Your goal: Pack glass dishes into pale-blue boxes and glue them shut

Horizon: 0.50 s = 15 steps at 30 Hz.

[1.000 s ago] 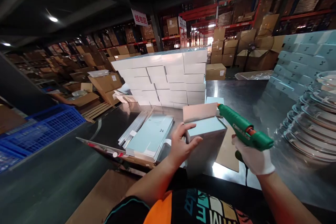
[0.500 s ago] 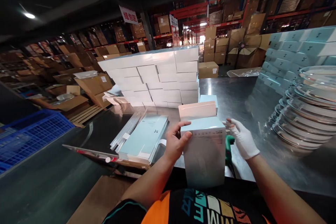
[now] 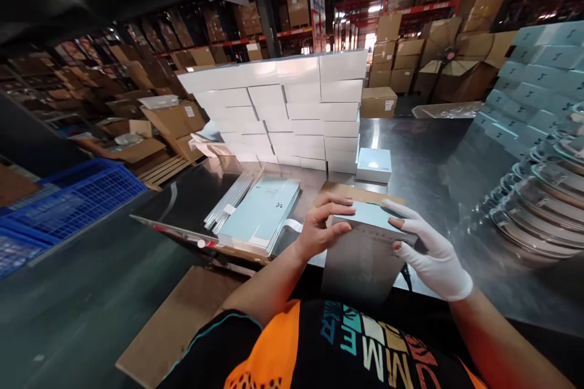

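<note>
A carton box (image 3: 360, 267) with a light blue top and a pale side facing me stands upright close to my body. My left hand (image 3: 319, 231), bare, is closed over its upper left edge, thumb on the near side. My right hand (image 3: 433, 258), in a white glove with bare fingertips showing, grips the upper right edge. A brown cardboard piece (image 3: 337, 190) shows just behind the box. Farther back sits a small light blue and white box (image 3: 374, 164) on the metal table (image 3: 410, 149).
A wall of stacked white boxes (image 3: 301, 115) rises at the back. Flat light blue cartons (image 3: 260, 209) and clear strips (image 3: 232, 197) lie to the left. On the right are stacked clear round lids (image 3: 542, 213) and light blue boxes (image 3: 542, 82). Blue crates (image 3: 91, 194) stand far left.
My right hand has moved left onto the box and taken hold of its right edge. The pale pink panel behind the box no longer shows; brown cardboard shows there. The view has shifted.
</note>
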Available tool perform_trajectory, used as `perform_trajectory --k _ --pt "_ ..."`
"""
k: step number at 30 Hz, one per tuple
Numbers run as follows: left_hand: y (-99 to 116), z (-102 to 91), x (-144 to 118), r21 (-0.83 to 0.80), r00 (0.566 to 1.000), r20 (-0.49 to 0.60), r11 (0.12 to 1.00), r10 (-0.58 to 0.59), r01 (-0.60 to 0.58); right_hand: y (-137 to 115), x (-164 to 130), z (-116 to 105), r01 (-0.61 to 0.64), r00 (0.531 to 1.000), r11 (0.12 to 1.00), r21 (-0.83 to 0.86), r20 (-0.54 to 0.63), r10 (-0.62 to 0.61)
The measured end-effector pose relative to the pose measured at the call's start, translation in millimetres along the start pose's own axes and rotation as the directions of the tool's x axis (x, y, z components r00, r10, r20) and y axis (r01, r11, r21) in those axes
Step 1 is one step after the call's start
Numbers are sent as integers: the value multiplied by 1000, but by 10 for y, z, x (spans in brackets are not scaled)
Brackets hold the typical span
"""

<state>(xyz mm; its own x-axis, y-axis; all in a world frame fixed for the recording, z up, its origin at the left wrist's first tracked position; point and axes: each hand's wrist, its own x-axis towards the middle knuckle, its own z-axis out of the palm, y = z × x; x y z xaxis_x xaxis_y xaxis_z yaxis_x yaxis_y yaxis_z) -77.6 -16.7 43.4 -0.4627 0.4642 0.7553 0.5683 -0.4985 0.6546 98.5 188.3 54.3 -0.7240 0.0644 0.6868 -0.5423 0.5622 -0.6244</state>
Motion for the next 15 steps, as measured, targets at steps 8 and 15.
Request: perform_trajectory --k 8,15 --pt "250 -146 231 152 953 274 973 126 -173 -130 91 -39 161 986 977 -140 -13 -165" --pt "621 -86 437 539 819 559 807 -128 -242 -140 339 -118 211 962 865 -454 254 -101"
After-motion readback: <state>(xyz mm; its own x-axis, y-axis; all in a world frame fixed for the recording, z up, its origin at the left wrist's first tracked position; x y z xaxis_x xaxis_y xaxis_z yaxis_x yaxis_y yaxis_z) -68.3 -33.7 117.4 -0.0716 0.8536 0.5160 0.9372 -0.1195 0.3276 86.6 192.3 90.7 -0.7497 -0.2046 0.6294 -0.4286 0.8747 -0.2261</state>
